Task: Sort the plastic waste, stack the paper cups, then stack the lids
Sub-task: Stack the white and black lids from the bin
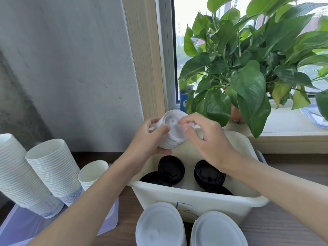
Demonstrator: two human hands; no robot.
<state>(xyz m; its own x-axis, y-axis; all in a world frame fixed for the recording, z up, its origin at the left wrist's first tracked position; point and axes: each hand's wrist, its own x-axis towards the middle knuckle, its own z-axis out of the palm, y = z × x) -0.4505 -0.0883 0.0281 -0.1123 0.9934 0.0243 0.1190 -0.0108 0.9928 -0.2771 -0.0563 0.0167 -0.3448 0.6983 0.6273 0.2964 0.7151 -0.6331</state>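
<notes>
1. We are holding a short stack of white lids [173, 132] in the air above the far edge of the cream bin [195, 197], tipped so its top faces us, probably so we can see how the topmost lid is seating.
2. Our left hand [150, 139] is cupping the stack from the side, thumb across the front and fingers curled around the back, closed firmly on it to keep the lids aligned.
3. Our right hand [204, 137] is working at the stack's upper right rim, thumb and forefinger pinched nearly closed; whether they are gripping a single lid or only pressing it down, we cannot tell.
4. Black lids [209, 172] are lying loose on the bin's floor, some near its near wall, so we judge the lid stacking to be unfinished.
5. Two more white lid stacks [160, 226] are standing just outside the bin's near wall, at the bottom edge of the view.
6. Tall paper cup stacks [53, 167] are leaning on a clear tray [106, 222] at the table's left side, so the cup stage looks largely done.
7. A potted plant [248, 68] is sitting on the windowsill beyond the bin.
</notes>
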